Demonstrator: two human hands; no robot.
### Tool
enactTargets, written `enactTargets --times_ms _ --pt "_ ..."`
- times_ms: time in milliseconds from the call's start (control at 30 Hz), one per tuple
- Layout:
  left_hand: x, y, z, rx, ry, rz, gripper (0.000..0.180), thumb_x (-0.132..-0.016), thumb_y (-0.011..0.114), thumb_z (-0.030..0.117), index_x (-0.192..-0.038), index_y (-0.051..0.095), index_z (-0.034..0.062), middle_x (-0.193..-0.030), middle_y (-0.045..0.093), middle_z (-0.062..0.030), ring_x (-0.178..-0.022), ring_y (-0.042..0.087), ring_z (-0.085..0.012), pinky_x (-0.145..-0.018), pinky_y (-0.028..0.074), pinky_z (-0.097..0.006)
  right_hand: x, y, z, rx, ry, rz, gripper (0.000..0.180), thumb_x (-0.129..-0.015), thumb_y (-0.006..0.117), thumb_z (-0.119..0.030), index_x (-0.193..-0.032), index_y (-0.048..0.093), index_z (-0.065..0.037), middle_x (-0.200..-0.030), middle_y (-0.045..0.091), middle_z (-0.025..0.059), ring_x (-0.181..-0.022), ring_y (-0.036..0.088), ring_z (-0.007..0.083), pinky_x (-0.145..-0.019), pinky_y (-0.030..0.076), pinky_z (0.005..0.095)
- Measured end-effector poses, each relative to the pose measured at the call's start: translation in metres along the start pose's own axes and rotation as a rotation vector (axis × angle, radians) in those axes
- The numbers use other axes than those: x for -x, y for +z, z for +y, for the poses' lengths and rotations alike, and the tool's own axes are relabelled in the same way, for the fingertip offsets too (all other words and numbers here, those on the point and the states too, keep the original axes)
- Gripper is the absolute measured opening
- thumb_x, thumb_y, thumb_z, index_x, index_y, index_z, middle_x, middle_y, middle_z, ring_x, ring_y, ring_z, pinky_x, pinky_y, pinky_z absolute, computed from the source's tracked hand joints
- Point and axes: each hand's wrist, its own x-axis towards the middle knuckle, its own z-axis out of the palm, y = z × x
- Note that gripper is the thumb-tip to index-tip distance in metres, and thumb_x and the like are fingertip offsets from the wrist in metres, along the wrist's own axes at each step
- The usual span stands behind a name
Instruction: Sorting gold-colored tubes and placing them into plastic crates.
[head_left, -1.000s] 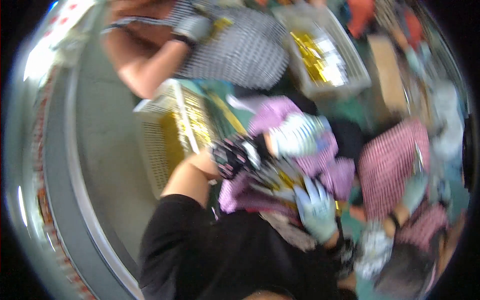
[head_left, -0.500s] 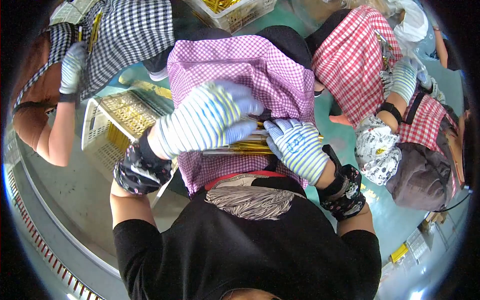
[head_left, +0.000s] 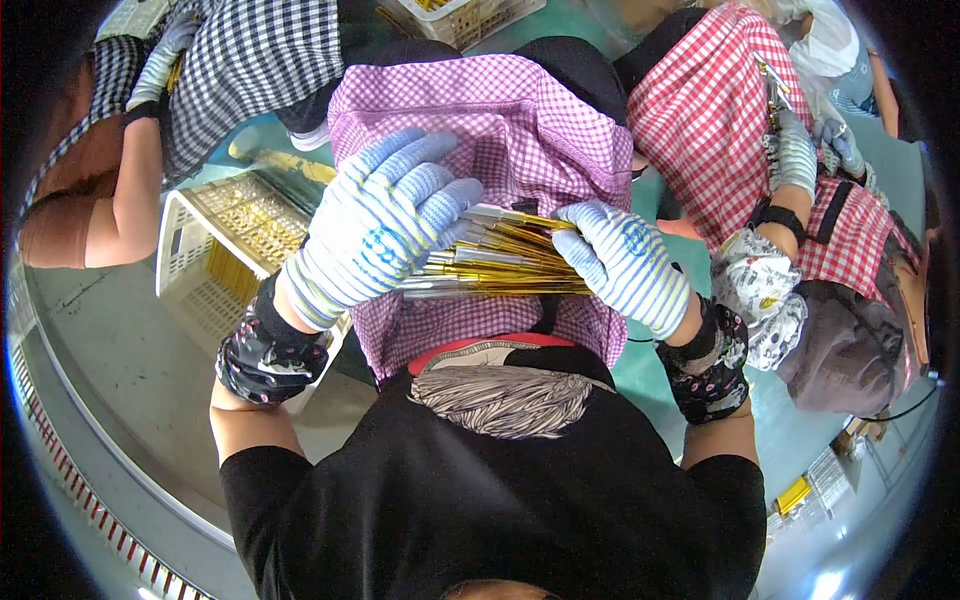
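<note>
A bundle of thin gold sticks with silvery ends (head_left: 500, 268) lies crosswise on the purple checked apron (head_left: 450, 95) over my lap. My left hand (head_left: 385, 225), in a striped knit glove, is above the bundle's silvery end. Its fingers are apart, and its thumb is partly hidden. At the gold end my right hand (head_left: 630, 265), gloved alike, has its fingertips closed on the tip of a gold stick (head_left: 540, 220) at the bundle's upper edge. How many sticks it grips is hidden.
Beside my left knee stands a white plastic basket (head_left: 185, 245) with gold sticks inside. Another basket (head_left: 480, 22) of sticks is at the far side. Co-workers sit close by: a gloved hand (head_left: 165, 65) at left, another gloved hand (head_left: 795, 155) at right.
My left hand has drawn back left, its fingers spreading. My right hand has shifted right, exposing more of the bundle between them. The left co-worker's hand has moved farther away.
</note>
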Motion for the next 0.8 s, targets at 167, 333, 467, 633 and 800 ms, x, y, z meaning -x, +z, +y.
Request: enactTargets --times_ms 167,333,467,633,800 --pt "-0.007 -0.001 0.011 -0.134 0.187 0.029 0.032 -0.082 0.064 0.026 -0.11 0.065 0.0118 -0.085 0.065 -0.0044 -0.097 0.067 -0.0258 -0.085 0.054 -0.04 -0.01 -0.005 -0.017 -0.05 -0.061 -0.054 0.029 -0.095 0.06 -0.03 -0.099 0.064 -0.001 -0.078 0.065 0.0179 -0.068 0.065 0.0346 -0.06 0.049 0.0442" --pt "0.003 -0.008 0.013 0.195 -0.022 -0.326 0.028 -0.085 0.063 0.026 -0.107 0.064 0.0085 -0.077 0.065 -0.0039 -0.066 0.066 -0.0222 -0.053 0.05 -0.035 -0.012 -0.012 -0.017 0.19 -0.173 -0.088 0.028 -0.091 0.063 -0.034 -0.09 0.063 -0.006 -0.068 0.063 0.012 -0.059 0.063 0.03 -0.054 0.047 0.0424" --pt "0.03 0.018 0.009 0.617 -0.042 -0.19 0.028 -0.09 0.063 0.031 -0.103 0.067 0.0064 -0.073 0.066 -0.0073 -0.06 0.065 -0.0241 -0.051 0.049 -0.036 -0.008 -0.013 -0.018 0.295 -0.274 -0.095 0.028 -0.089 0.065 -0.035 -0.087 0.063 -0.008 -0.067 0.063 0.0107 -0.058 0.063 0.0281 -0.052 0.047 0.0411" --pt "0.024 0.008 0.002 0.668 -0.097 -0.399 0.028 -0.087 0.065 0.029 -0.108 0.067 0.0093 -0.082 0.068 -0.0036 -0.063 0.065 -0.0258 -0.051 0.049 -0.037 -0.006 -0.003 -0.015 0.133 -0.22 -0.117 0.034 -0.093 0.058 -0.039 -0.08 0.061 -0.008 -0.062 0.06 0.0145 -0.056 0.063 0.0312 -0.047 0.046 0.0438" --pt "0.011 -0.012 0.004 0.042 0.161 -0.162 0.025 -0.091 0.064 0.031 -0.097 0.067 0.0071 -0.072 0.063 -0.0095 -0.06 0.063 -0.0255 -0.05 0.047 -0.041 0.006 0.001 -0.008 -0.191 -0.227 -0.114 0.028 -0.094 0.06 -0.031 -0.094 0.065 -0.003 -0.07 0.064 0.016 -0.063 0.065 0.0339 -0.057 0.05 0.0441"
